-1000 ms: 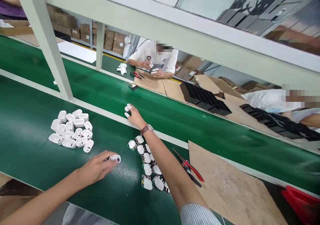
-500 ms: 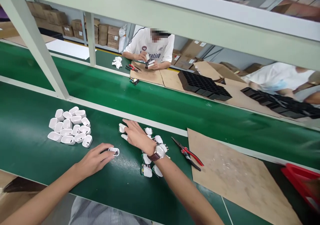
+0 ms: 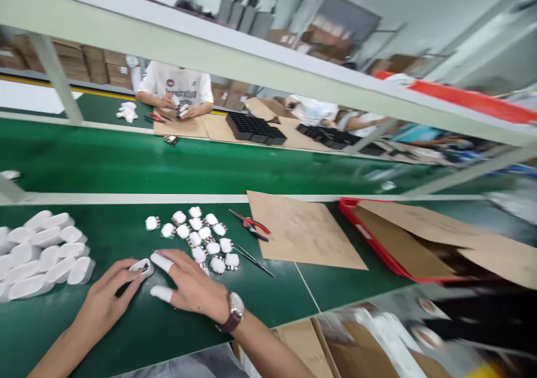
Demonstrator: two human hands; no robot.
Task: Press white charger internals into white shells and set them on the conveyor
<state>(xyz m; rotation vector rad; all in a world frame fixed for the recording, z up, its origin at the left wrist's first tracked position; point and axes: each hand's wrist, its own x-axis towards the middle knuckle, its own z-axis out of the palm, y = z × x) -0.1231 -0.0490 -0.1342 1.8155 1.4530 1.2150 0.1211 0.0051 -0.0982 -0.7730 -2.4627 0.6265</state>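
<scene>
My R hand [image 3: 195, 287] just left the lone white-topped circuit board [image 3: 151, 223], now nr the worktop's [image 3: 117, 227] far edge, & is beside the white plastic housing [image 3: 141, 267], fingers spread, nothing gripped; contact unclear. L hand [image 3: 109, 291] pinches that housing, btwn far & near edges. Work's now prob. on this 1 pc.

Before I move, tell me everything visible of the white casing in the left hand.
The white casing is a rounded shell, apparently smooth plastic, its open end facing up and showing something dark inside, too blurred to identify. The left hand pinches it over the green tabletop; the right hand is close beside it, contact unclear.
</scene>
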